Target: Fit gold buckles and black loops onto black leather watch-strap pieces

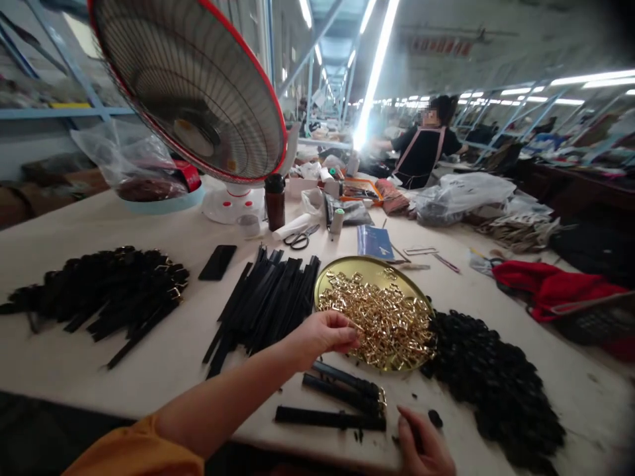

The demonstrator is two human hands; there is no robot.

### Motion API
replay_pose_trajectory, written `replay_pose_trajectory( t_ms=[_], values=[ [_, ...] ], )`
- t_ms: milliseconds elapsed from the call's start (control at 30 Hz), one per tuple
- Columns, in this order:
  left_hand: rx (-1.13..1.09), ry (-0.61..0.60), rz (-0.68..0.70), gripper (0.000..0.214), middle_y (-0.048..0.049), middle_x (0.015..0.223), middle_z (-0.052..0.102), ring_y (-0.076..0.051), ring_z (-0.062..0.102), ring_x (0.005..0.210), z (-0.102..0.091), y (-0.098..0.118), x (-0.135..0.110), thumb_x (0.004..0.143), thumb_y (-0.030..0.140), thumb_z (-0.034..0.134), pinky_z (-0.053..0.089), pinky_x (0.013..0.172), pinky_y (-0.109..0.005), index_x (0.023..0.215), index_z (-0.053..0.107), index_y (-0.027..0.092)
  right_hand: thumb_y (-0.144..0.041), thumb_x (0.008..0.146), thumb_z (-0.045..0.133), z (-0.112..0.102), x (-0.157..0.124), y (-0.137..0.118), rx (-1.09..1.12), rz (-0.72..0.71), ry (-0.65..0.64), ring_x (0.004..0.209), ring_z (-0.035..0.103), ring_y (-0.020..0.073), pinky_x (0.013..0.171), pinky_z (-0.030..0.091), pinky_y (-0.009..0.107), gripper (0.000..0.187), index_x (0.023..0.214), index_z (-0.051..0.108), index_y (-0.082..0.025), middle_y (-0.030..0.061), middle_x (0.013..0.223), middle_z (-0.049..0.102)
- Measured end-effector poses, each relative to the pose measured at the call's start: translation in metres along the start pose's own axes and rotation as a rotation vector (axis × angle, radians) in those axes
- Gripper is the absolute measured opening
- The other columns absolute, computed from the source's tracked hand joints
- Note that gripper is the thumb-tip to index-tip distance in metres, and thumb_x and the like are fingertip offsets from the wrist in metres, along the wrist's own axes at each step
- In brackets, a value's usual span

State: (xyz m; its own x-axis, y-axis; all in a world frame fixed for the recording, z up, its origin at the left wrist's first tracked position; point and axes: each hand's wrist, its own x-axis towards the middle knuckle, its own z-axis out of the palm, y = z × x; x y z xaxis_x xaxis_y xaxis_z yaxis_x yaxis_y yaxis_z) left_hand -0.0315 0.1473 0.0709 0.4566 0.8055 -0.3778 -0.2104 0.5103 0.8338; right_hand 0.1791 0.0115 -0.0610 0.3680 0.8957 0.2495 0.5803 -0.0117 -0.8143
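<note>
The left hand [325, 336] reaches from an orange sleeve to the near left edge of a round gold tray [367, 266] on the worktop [163, 357]. Its fingertips are drawn together among the heaped gold buckles [387, 324], though I cannot tell whether one is already pinched. The buckles look small, hard and light. Being smooth metal in a loose tangle, they are likely to slip or to lift neighbours with them, so a fingertip pinch across one frame at the heap's edge seems the best hold. The right hand [425, 444] lies low at the bottom edge of the view, fingers curled by a small dark piece, and I cannot tell whether it grips it. Just left of it lie three black straps [342, 390], one with a gold fitting at its end. They look flat, thin and bendable, easiest taken near an end. A stack of bare straps [268, 297] lies left of the tray, and a heap of black loops [496, 390] touches its right side. The blue booklet [374, 242] beyond the tray shows no readable writing, and the red signs far behind are too blurred to read.
</note>
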Motion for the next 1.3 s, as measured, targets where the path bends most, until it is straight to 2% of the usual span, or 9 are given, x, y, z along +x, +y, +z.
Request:
replay_pose_trajectory(
  t_ms=[100,300,533,700,800,900,1067,1133,1300],
  values=[
    [0.032,-0.021,-0.029,0.037,-0.0006,0.064,0.062,-0.01,0.059,0.063,0.004,-0.004,0.002,0.053,0.033,0.078,0.043,0.063,-0.024,0.07,0.055,0.011,-0.037,0.075,0.055,-0.005,-0.002,0.006,-0.035,-0.071,-0.071,0.074,0.064,0.0234,0.067,0.052,0.033,0.021,0.085,0.066,-0.022,0.005,0.079,0.068],
    [0.045,-0.054,-0.002,0.034,0.0017,0.063,0.06,-0.008,0.057,0.061,0.014,-0.006,-0.001,0.056,0.031,0.077,0.042,0.061,-0.022,0.073,0.055,0.012,-0.032,0.078,0.053,-0.006,0.0,0.004,-0.05,-0.108,-0.081,0.073,0.062,0.022,0.067,0.051,0.034,0.018,0.088,0.063,-0.021,0.005,0.079,0.066],
    [0.124,-0.052,0.129,0.04,0.0032,0.063,0.057,-0.008,0.056,0.058,0.029,-0.011,-0.011,0.057,0.032,0.076,0.04,0.058,-0.022,0.081,0.051,0.013,-0.034,0.078,0.053,-0.007,-0.002,0.0,0.006,-0.073,-0.067,0.075,0.062,0.0217,0.067,0.051,0.034,0.021,0.09,0.063,-0.02,0.0054,0.082,0.066],
    [0.171,-0.077,0.18,0.042,0.0042,0.063,0.055,-0.008,0.055,0.06,0.04,-0.019,-0.016,0.059,0.031,0.074,0.041,0.062,-0.024,0.088,0.048,0.015,-0.039,0.075,0.057,-0.02,0.012,-0.034,0.06,-0.019,0.034,0.059,0.057,0.017,0.055,0.049,0.029,0.021,0.083,0.06,-0.02,0.0035,0.072,0.063],
    [0.12,-0.095,0.167,0.044,0.0029,0.066,0.056,-0.01,0.056,0.062,0.05,-0.027,-0.017,0.058,0.033,0.075,0.042,0.066,-0.026,0.088,0.048,0.015,-0.039,0.075,0.058,-0.025,0.027,-0.062,0.156,-0.066,-0.032,0.061,0.058,0.016,0.057,0.05,0.028,0.022,0.087,0.06,-0.021,0.004,0.078,0.064],
    [0.071,-0.136,0.151,0.045,0.0018,0.069,0.056,-0.009,0.055,0.062,0.058,-0.035,-0.017,0.058,0.035,0.075,0.042,0.065,-0.026,0.089,0.049,0.015,-0.037,0.073,0.059,-0.021,0.033,-0.077,0.251,-0.071,-0.092,0.067,0.062,0.0172,0.062,0.052,0.029,0.03,0.098,0.061,-0.021,0.0058,0.09,0.066],
    [0.089,-0.068,0.174,0.034,0.0023,0.069,0.054,-0.007,0.05,0.06,0.061,-0.046,-0.016,0.061,0.026,0.072,0.039,0.061,-0.023,0.086,0.052,0.014,-0.037,0.073,0.06,-0.008,0.032,-0.07,0.363,0.026,-0.077,0.09,0.062,0.0244,0.076,0.051,0.034,0.027,0.094,0.065,-0.022,0.0061,0.099,0.068],
    [0.111,-0.052,0.184,0.026,0.0019,0.069,0.054,-0.008,0.05,0.06,0.061,-0.049,-0.017,0.064,0.021,0.068,0.04,0.061,-0.024,0.083,0.051,0.014,-0.037,0.073,0.06,-0.006,0.032,-0.067,0.36,0.043,-0.092,0.091,0.062,0.0246,0.078,0.05,0.035,0.026,0.093,0.067,-0.022,0.0055,0.097,0.068],
    [0.268,-0.067,0.206,0.014,0.0011,0.07,0.053,-0.009,0.051,0.064,0.058,-0.055,-0.019,0.072,0.018,0.058,0.042,0.062,-0.023,0.082,0.051,0.014,-0.034,0.075,0.058,-0.004,0.035,-0.068,0.34,-0.054,-0.061,0.081,0.062,0.0203,0.073,0.052,0.031,0.017,0.082,0.067,-0.021,0.0053,0.087,0.066]
  ],
)
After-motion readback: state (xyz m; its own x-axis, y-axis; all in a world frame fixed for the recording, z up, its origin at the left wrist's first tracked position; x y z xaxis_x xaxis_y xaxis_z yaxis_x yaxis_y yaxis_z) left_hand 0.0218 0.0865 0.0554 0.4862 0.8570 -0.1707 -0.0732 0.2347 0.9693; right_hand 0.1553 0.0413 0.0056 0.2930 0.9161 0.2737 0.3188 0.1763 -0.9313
